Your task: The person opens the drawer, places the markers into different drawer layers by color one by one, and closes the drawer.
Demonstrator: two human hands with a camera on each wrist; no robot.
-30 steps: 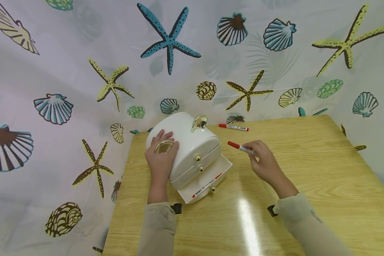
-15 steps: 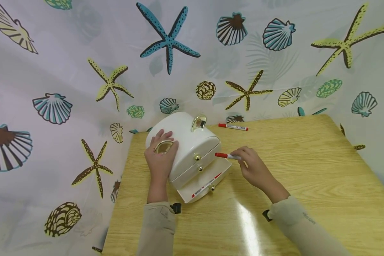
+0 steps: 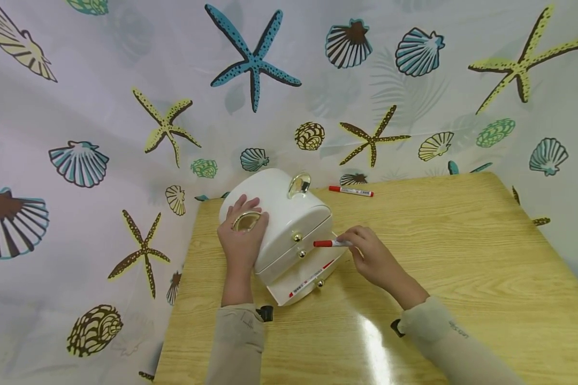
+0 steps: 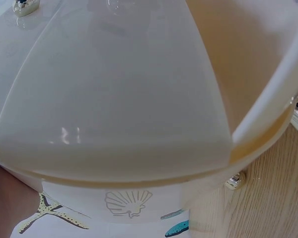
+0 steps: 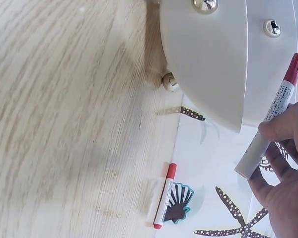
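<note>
In the head view my left hand (image 3: 242, 235) rests on the rounded white top of a small drawer box (image 3: 274, 200), its fingers spread around a gold ear-shaped piece (image 3: 246, 221). The box's bottom drawer (image 3: 280, 291) stands pulled out, and a red-and-white marker (image 3: 305, 282) lies inside. My right hand (image 3: 373, 256) pinches another marker (image 3: 324, 244) with a red cap, held above the open drawer with the cap towards the box. The right wrist view shows this marker (image 5: 270, 116) between thumb and fingers. In the left wrist view the drawer's hollow (image 4: 248, 54) shows beside the box.
A third red-and-white marker (image 3: 351, 191) lies on the wooden table (image 3: 462, 246) near the back edge. A second gold ear-shaped piece (image 3: 299, 185) rises from the box's far side. Behind the table hangs a curtain (image 3: 289, 128) printed with shells and starfish.
My right hand has carried its marker left and towards me, from beside the box to above the pulled-out drawer. My left hand and the box have stayed in place.
</note>
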